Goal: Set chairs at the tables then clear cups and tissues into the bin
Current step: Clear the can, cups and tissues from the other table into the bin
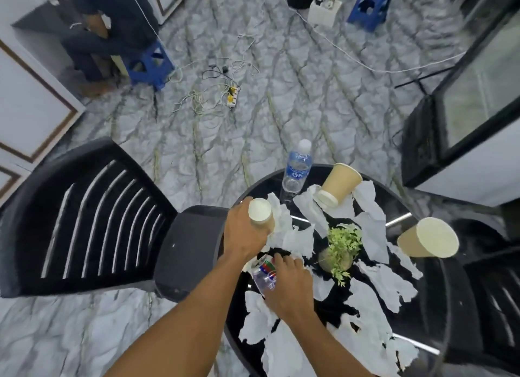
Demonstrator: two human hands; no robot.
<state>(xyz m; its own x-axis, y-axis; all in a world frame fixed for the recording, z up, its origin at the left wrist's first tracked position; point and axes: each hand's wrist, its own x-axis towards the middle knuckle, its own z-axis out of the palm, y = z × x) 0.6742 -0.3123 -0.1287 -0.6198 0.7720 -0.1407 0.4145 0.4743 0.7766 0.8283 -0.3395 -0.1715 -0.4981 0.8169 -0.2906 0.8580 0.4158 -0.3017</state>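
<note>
The left hand [244,231] grips tan, white-lined cup [261,214]; right hand [288,290] clutches clear bottle [265,276].

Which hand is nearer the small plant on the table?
Right. The right hand grips a crushed bottle just left of the plant; the left hand holds a cup farther off to the left.

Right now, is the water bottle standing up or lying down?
Standing up. The bottle rests on its base, with its white cap pointing up.
</note>
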